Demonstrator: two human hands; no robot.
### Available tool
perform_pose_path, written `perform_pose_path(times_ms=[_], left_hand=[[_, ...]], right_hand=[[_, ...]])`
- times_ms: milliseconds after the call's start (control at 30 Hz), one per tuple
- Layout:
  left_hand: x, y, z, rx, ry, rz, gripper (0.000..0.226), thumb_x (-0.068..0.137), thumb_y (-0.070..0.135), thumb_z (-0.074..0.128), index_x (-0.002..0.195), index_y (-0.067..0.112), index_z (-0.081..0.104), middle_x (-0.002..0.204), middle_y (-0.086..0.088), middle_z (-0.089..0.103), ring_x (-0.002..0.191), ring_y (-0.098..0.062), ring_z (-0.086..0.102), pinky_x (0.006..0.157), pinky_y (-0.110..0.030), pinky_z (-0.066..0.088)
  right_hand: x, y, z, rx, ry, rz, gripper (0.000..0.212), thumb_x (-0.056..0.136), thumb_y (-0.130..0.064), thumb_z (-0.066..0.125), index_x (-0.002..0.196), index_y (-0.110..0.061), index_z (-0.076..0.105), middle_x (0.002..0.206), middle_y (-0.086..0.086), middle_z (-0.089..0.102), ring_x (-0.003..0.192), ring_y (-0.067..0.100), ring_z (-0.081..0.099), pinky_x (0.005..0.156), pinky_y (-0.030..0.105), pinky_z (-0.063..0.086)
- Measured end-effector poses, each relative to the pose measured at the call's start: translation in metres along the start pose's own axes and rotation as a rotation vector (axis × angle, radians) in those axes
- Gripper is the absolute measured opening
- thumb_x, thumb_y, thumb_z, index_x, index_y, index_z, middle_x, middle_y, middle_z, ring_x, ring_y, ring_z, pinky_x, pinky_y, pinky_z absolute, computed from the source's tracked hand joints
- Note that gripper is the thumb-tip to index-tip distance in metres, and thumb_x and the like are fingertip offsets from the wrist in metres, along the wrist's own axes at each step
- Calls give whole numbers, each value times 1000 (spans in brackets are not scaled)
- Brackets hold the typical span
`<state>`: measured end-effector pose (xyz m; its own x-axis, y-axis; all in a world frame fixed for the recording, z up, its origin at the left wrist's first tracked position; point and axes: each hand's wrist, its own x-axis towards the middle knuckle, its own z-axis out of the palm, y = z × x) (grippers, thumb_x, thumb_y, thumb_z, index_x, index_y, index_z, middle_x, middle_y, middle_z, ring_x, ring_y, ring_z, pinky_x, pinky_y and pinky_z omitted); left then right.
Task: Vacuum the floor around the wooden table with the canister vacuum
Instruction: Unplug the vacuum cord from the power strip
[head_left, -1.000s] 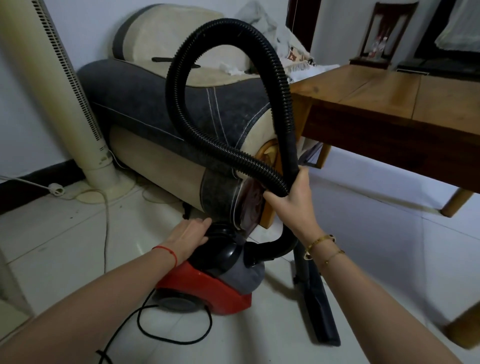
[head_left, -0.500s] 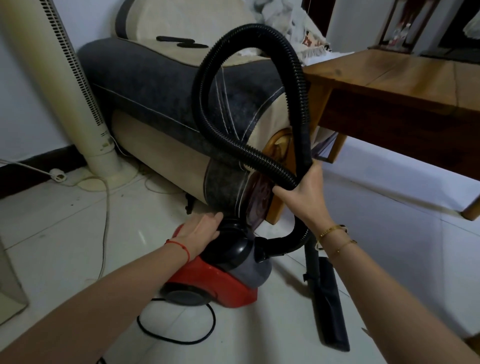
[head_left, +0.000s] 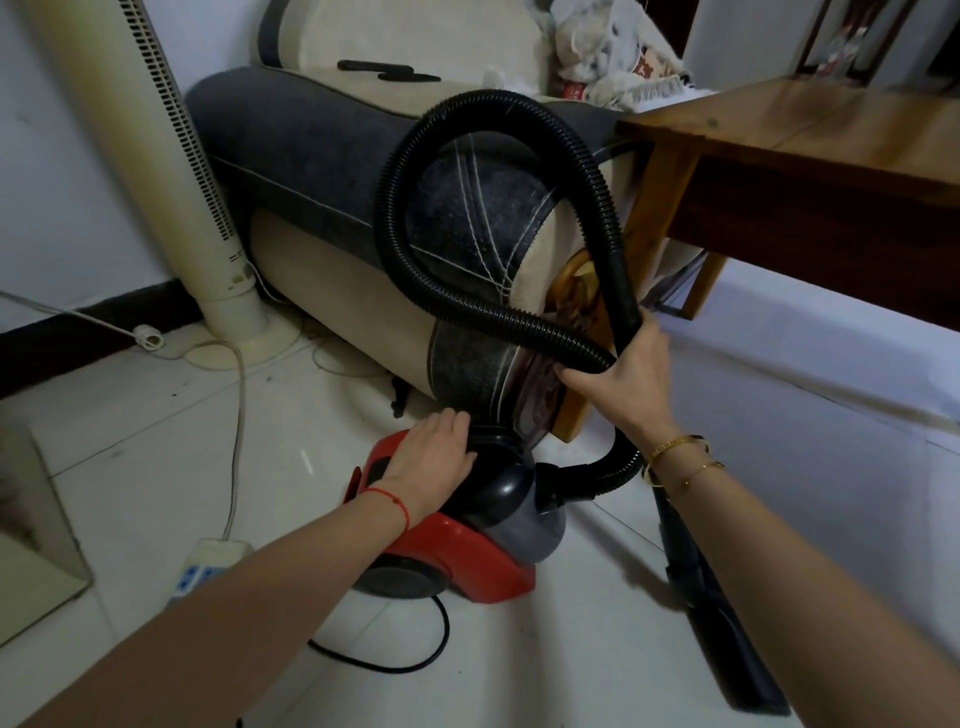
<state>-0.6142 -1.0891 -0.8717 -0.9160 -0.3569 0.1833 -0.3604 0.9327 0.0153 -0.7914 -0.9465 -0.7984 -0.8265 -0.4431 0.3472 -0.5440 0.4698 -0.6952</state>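
Canister vacuum (head_left: 457, 540), red and black, on the tiled floor (head_left: 130, 467) just in front of the sofa (head_left: 322, 156); its long axis runs from lower left to upper right in the view, with the hose port facing right, toward the wooden surface (head_left: 810, 150). Left hand (head_left: 434, 457) rests flat on the canister's black top, fingers extended and pointing right, a red string at the wrist. Right hand (head_left: 621, 379) grasps the black corrugated hose (head_left: 415, 218) where 2 runs of it cross, fingers curled round them; 2 gold bangles sit on that wrist. From the port the hose curves up under the right wrist, then forms 1 large upright loop in front of the sofa arm. Floor nozzle (head_left: 727, 629), black and elongated, lies on the floor to the right of the canister, partly hidden by the right forearm, its long axis running from upper left to lower right. Black power cord (head_left: 415, 660) curls on the floor below the canister. Tower fan (head_left: 171, 171) stands tilted in the view at left of the sofa, with a white power strip (head_left: 208, 564) on the floor near the left forearm.
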Motion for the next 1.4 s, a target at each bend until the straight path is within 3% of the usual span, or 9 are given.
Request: perform_pose_path(times_ms=[100, 200, 500, 667, 800, 1000, 1300, 1400], left_hand=[[-7, 2, 3, -4, 21, 15, 56, 100, 34, 38, 146, 6, 24, 134, -10, 43, 123, -23, 42, 110, -28, 27], [-11, 4, 2, -6, 26, -1, 63, 100, 34, 37, 150, 3, 12, 146, -13, 32, 136, -23, 30, 118, -29, 17], [-26, 1, -7, -9, 10, -37, 68, 100, 36, 36, 151, 3, 5, 156, -15, 16, 144, -25, 16, 119, -30, 8], [-40, -4, -12, -15, 3, -59, 68, 101, 36, 35, 151, 4, 4, 157, -14, 14, 145, -23, 13, 119, -29, 7], [-54, -12, -18, -37, 4, -70, 64, 100, 34, 37, 151, 6, 12, 154, -13, 23, 142, -24, 20, 118, -29, 10], [-90, -38, -29, -102, 52, -108, 49, 97, 31, 44, 141, 11, 38, 134, -9, 50, 122, -23, 45, 107, -28, 29], [-195, -112, -39, -21, -11, -343, 44, 99, 25, 40, 140, 8, 41, 134, -10, 50, 121, -27, 47, 104, -32, 33], [-238, -134, -33, -23, -75, -473, 44, 98, 18, 42, 141, 8, 39, 136, -10, 49, 122, -26, 47, 103, -31, 32]], right_hand=[[-5, -2, 0, -42, 18, -22, 118, 55, -55, 77, 148, -16, 16, 133, 11, 38, 122, 29, 39, 100, 52, 43], [-11, -5, 1, -83, 54, -78, 125, 60, -49, 82, 151, -11, 6, 143, 14, 31, 131, 32, 32, 107, 54, 36], [-26, -15, -3, -265, 86, -173, 140, 56, -66, 79, 152, -11, -6, 159, 17, 1, 147, 35, 2, 118, 58, 8], [-40, -24, -4, -362, 100, -298, 128, 66, -68, 70, 152, -8, -3, 161, 15, 0, 148, 32, -3, 119, 57, 4], [-57, -42, -3, -346, 129, -450, 95, 85, -53, 60, 152, -6, 12, 159, 14, 12, 149, 28, 5, 121, 50, 5], [-97, -69, 21, -242, -49, -691, 55, 94, -36, 54, 141, -10, 40, 142, 7, 44, 136, 20, 37, 115, 39, 29], [-170, -105, 94, -135, -434, -748, 38, 93, -37, 53, 128, -21, 51, 124, -4, 55, 119, 14, 46, 103, 29, 34], [-192, -114, 123, -101, -541, -757, 32, 91, -31, 58, 120, -18, 59, 115, -3, 61, 110, 17, 53, 98, 33, 40]])
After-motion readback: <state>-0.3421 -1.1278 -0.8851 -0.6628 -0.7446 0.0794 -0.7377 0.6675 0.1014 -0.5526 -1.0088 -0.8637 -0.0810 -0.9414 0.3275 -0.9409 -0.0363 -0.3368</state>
